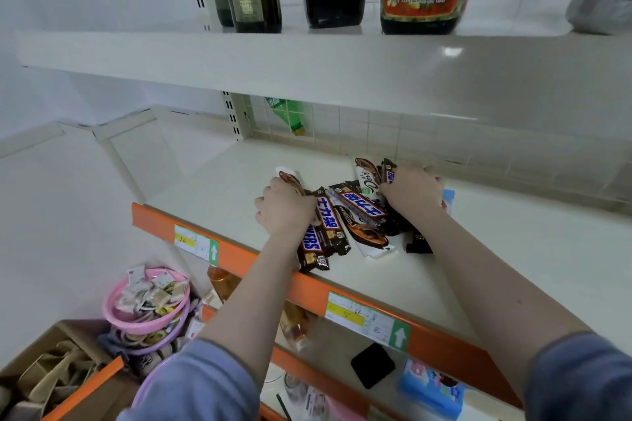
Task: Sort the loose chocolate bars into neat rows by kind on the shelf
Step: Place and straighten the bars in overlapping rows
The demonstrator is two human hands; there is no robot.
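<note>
White shelf (478, 267), bars (349, 215) still one mixed heap at centre, no rows yet; sorting barely started. Left hand (285, 207) curled on a bar at the heap's 9 o'clock, right hand (412, 190) gripping bars at 2 o'clock.

White shelf (212, 188) (orange-edged) bears heaped chocolate bars (355, 215).

The shelf (212, 181) lies bare to my left and right of the chocolate bar heap (345, 215). The upper shelf (307, 61) overhangs low above, and a tipped green bottle (285, 114) sits at the back.
</note>
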